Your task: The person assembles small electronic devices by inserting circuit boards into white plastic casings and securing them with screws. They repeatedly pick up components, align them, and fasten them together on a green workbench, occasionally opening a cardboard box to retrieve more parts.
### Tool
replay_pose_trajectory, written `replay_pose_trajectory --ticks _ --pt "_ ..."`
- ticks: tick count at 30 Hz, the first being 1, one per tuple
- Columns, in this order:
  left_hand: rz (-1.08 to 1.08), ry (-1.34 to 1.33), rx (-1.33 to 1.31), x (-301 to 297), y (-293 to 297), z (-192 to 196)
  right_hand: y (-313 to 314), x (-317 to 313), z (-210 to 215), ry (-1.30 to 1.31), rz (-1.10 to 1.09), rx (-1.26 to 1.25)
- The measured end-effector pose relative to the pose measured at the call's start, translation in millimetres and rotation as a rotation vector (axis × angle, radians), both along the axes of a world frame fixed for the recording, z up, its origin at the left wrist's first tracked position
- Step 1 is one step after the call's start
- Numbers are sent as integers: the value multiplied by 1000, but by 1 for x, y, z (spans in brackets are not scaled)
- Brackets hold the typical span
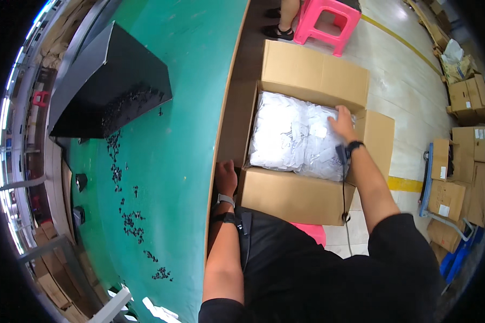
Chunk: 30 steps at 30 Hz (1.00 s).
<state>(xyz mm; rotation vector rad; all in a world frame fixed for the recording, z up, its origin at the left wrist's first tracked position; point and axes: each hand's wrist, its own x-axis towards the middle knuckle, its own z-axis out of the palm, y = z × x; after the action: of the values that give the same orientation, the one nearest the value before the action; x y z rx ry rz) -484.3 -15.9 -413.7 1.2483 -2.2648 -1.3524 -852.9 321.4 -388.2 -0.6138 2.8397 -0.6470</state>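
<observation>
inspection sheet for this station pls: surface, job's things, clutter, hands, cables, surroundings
Surface: green table, brown edge strip.
Job's things: open cardboard box on the floor beside the table, filled with white plastic bags.
Clutter: small black parts scattered on the table; black bin tipped on its side, more parts inside.
Hands: right hand flat on the bags; left hand at the box's near left corner, by the table edge. Both wrists wear bands.
Cables: thin dark cable hanging from the right wrist past the box front.
Surroundings: pink stool, another person's feet, stacked cartons, blue cart.
</observation>
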Motion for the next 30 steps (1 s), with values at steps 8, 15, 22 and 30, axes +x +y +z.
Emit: replay_pose_trajectory --ticks 8,15,22,30 --pt "-2 -94 -348 12 10 43 -35 -50 9 -557 74 494" --pt "-496 -247 0 13 65 89 -31 -21 60 -541 582 18" --pt "-658 -115 11 16 83 250 31 13 43 -44 338 249" --pt "-805 210 73 84 117 315 47 81 156 277 606 -11"
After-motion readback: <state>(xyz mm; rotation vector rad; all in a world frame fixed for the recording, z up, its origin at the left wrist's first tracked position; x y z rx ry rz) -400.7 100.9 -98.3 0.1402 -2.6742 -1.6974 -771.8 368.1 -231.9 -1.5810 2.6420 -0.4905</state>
